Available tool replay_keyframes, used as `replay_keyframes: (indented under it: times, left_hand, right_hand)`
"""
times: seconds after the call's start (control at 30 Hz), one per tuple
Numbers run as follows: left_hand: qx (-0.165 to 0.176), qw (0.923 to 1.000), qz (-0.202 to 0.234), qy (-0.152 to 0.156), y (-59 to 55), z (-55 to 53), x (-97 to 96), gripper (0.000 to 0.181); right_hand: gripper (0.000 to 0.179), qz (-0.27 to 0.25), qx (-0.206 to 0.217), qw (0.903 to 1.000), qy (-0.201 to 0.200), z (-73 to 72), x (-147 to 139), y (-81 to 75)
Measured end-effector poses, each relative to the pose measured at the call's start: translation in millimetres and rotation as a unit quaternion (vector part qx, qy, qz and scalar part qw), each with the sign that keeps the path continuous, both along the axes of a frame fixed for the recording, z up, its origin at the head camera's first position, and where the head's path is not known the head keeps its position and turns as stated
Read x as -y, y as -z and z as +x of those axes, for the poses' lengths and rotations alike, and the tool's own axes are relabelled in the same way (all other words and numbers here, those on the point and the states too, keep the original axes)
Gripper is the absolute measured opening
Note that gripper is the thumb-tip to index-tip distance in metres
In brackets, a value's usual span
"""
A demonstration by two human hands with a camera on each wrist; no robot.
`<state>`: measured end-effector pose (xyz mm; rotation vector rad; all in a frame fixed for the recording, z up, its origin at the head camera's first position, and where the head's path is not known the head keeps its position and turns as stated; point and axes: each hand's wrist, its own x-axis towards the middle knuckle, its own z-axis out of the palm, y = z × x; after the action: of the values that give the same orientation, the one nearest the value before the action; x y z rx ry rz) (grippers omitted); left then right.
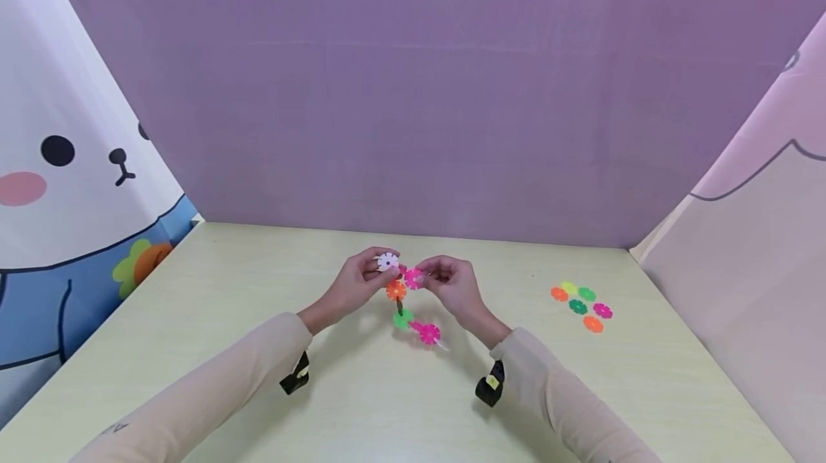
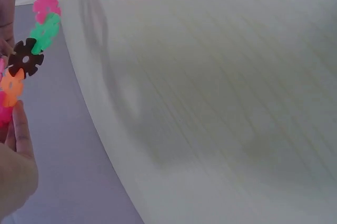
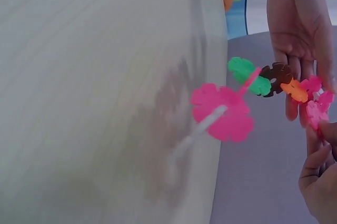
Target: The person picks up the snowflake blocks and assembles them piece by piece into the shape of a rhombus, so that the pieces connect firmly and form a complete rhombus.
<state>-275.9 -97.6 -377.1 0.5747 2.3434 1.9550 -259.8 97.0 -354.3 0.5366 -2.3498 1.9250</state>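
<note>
A chain of flower-shaped notched plastic discs hangs between the two hands above the table. The left hand [image 1: 351, 284] grips its upper end, by a white disc [image 1: 387, 261]. From the other side, the right hand [image 1: 459, 294] pinches a pink disc [image 1: 414, 278] between thumb and fingers. Below the hands come an orange disc [image 1: 396, 291], a brown disc [image 2: 26, 59], a green disc [image 1: 403, 319] and a lower pink disc [image 1: 429, 334]. In the right wrist view a white disc [image 3: 197, 132], seen edge-on and blurred, sticks out from the lower pink one. Fingers partly hide the upper joints.
Several loose discs, orange, yellow, green and pink, lie on the right of the pale wooden table [image 1: 387, 406], including a dark green disc [image 1: 578, 307]. A purple panel [image 1: 413, 126] stands behind the table. Printed cloths hang at both sides.
</note>
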Motion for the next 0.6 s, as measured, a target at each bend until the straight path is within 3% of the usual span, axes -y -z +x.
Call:
replay_keyframes:
  times: [0.2, 0.6]
  left_hand:
    - [0.011, 0.9999, 0.006, 0.003, 1.5, -1.1, 0.0, 0.037]
    - [0.013, 0.9997, -0.004, 0.019, 4.0, -1.7, 1.2, 0.035]
  right_hand:
    - [0.013, 0.019, -0.026, 0.9994, -0.008, -1.0, -0.1, 0.5]
    - [0.017, 0.022, -0.003, 0.9994, -0.028, -5.6, -5.7, 2.9]
